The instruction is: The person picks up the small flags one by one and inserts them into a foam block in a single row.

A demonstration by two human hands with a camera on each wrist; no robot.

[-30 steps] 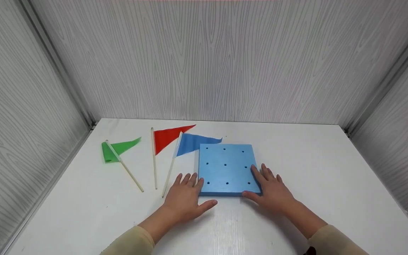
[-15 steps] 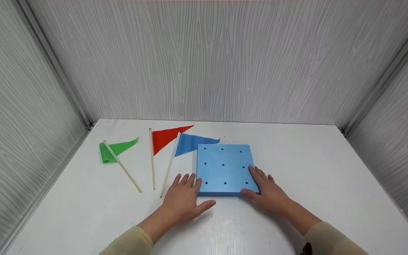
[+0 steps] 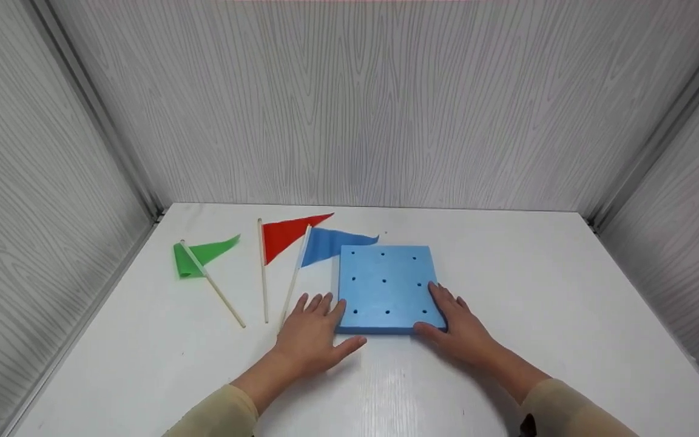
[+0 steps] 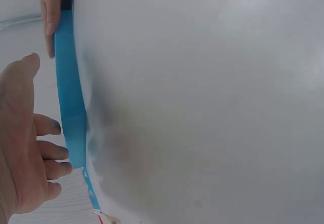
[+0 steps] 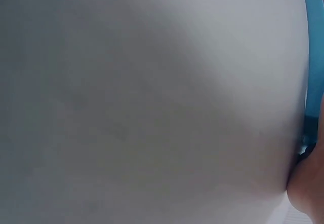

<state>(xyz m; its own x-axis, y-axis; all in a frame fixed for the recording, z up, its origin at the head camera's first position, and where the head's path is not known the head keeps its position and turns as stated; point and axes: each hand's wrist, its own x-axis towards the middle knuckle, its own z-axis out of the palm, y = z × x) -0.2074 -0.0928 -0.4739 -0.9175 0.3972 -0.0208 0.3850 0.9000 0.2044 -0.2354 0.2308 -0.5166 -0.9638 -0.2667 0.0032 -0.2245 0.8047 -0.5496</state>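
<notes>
The walls (image 3: 349,103) of the booth were pale grey wood-grain panels, closing in the back and both sides, with metal strips running down the corners. Below them lay a white table (image 3: 537,291), glossy enough to catch a streak of light near the front edge.

On it, a little left of centre, sat a blue foam board (image 3: 386,279) — square, flat, fairly thick, with nine small dark holes in three rows of three. Its near edge showed in the left wrist view as a bright blue band (image 4: 68,87).

Left of the board three pennant flags lay flat on thin wooden sticks: a blue flag (image 3: 328,244) just beside the board's far left corner, a red flag (image 3: 286,233) next to it, and a green flag (image 3: 201,255) well apart towards the left wall.

The left hand (image 3: 312,332) rested open on the table, fingers straight against the board's near left corner, thumb spread out along the front. The right hand (image 3: 457,325) lay likewise unclenched — fingers flat over the near right corner, thumb against the front edge. Neither hand gripped anything. Both sleeves were beige.
</notes>
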